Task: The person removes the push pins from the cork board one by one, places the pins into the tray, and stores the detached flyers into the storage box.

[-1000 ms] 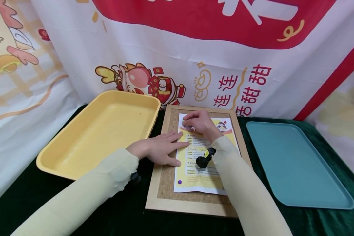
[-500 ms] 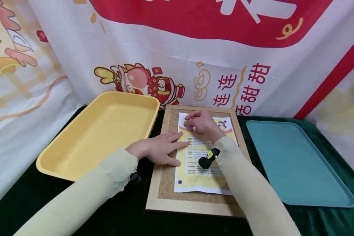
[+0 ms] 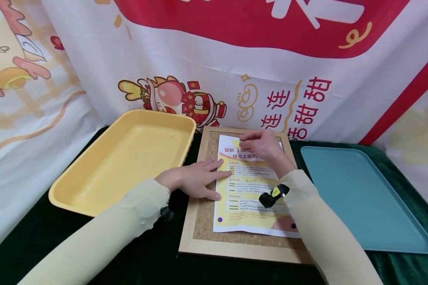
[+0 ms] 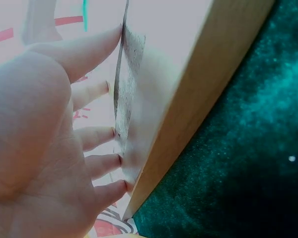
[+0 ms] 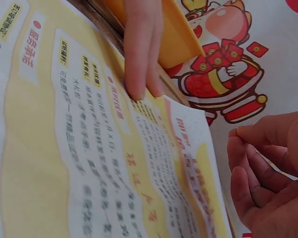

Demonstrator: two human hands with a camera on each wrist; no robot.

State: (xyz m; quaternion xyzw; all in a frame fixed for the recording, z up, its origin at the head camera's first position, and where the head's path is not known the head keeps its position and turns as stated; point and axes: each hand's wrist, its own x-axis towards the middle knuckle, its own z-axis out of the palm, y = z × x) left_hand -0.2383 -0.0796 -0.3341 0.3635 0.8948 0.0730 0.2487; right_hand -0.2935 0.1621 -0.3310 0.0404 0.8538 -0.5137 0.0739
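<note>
Fingers of your left hand lay spread over the printed sheet on the corkboard; your right hand curled, its hold unclear. The sheet looked light, flexible, easily torn, best lifted by 2 edges.

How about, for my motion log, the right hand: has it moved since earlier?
Yes, the right hand shifted rightward, judged against the wooden frame.

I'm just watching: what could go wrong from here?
The sheet might shift if the left hand, spread across its left edge, lifts. The right hand, over its top part, could crease it. The right sleeve, passing over its lower right side, might drag it.
</note>
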